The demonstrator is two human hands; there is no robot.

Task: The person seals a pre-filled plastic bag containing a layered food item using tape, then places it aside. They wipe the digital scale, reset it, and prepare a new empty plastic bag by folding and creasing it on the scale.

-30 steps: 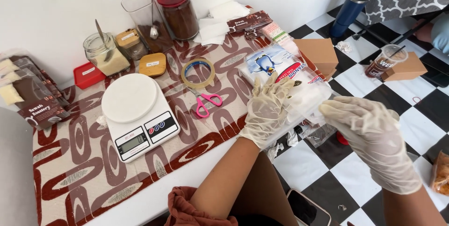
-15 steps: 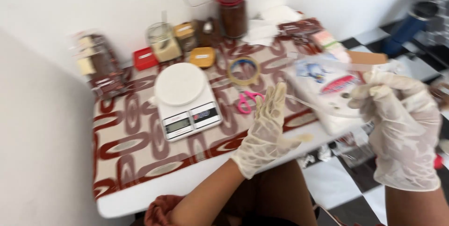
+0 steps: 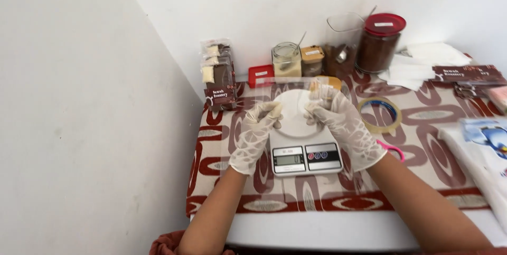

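Both gloved hands pinch clear plastic pouch [image 3: 293, 96] above white kitchen scale [image 3: 305, 149]. Left hand [image 3: 256, 136] grips pouch's left edge, right hand [image 3: 343, 125] its right edge. Pouch upright, facing camera, long axis left-right. Tape roll [image 3: 379, 115] right of scale.

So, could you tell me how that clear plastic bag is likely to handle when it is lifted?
The clear plastic bag is probably very light and floppy: both gloved hands, left hand and right hand, pinch it above the kitchen scale. Its thin, see-through film likely feels slippery against gloves.
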